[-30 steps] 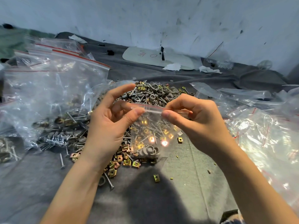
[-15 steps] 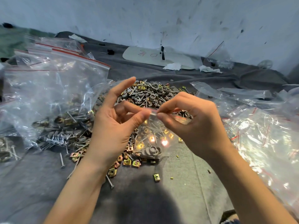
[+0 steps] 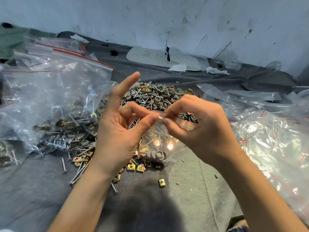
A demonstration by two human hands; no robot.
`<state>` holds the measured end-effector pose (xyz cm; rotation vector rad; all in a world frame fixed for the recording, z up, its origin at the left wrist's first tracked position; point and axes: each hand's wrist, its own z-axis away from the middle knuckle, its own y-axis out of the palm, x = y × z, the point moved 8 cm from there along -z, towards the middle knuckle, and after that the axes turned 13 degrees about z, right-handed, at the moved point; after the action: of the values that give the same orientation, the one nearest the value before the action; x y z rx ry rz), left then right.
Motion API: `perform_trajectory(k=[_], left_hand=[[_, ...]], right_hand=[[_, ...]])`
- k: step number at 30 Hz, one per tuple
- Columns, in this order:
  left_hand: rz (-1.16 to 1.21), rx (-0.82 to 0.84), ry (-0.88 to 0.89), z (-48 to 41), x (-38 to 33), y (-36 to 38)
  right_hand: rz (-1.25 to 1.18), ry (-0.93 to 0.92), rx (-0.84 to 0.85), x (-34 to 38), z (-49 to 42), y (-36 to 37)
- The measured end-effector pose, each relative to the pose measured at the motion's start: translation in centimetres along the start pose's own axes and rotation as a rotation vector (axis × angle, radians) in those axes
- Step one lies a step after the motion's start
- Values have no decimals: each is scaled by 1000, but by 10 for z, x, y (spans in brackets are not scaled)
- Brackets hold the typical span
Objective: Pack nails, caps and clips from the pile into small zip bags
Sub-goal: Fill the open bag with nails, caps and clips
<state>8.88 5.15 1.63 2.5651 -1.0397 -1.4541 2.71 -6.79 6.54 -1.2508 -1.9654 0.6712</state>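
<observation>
Two bare forearms rise from the bottom edge and meet above the middle of the grey cloth-covered surface (image 3: 192,190). The left hand (image 3: 117,131) stands palm-in with its index finger stretched straight up, while its thumb and a curled finger pinch the top edge of the small zip bag (image 3: 160,139). The right hand (image 3: 205,129) faces it, its fingers curled, thumb and forefinger pinching the same red-lined zip strip just beside the left thumb tip. The bag hangs from both pinches in front of the pile (image 3: 157,96) of nails, caps and clips; grey caps (image 3: 157,154) sit at its bottom, with nails and gold clips above them.

Large clear bags (image 3: 55,91) with red zip lines crowd the left side, partly filled with hardware, and a heap of shiny clear bags (image 3: 267,131) fills the right side. Between them, the open room is the bare cloth near the person, between the forearms, where a single loose clip (image 3: 161,182) and a few stray nails (image 3: 80,173) lie. The pile's near edge spills gold clips (image 3: 135,167) below the hanging bag.

A pale flat board (image 3: 160,57) lies by the scuffed wall (image 3: 167,17); it bears handwritten marks, one of them a circle, the rest too small to read.
</observation>
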Motion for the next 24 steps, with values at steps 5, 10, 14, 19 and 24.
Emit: perform_trajectory(k=[5, 10, 14, 19, 24], left_hand=[[39, -1, -124, -1, 11, -1], [-4, -8, -189, 1, 20, 0], [-16, -4, -174, 1, 20, -1], [-9, -17, -145, 1, 21, 0], [2, -31, -144, 1, 21, -2]], right_hand=[[-26, 18, 16, -8, 2, 0], [-54, 23, 24, -8, 2, 2], [-137, 124, 114, -20, 4, 7], [-216, 164, 142, -24, 5, 8], [-227, 175, 141, -23, 5, 8]])
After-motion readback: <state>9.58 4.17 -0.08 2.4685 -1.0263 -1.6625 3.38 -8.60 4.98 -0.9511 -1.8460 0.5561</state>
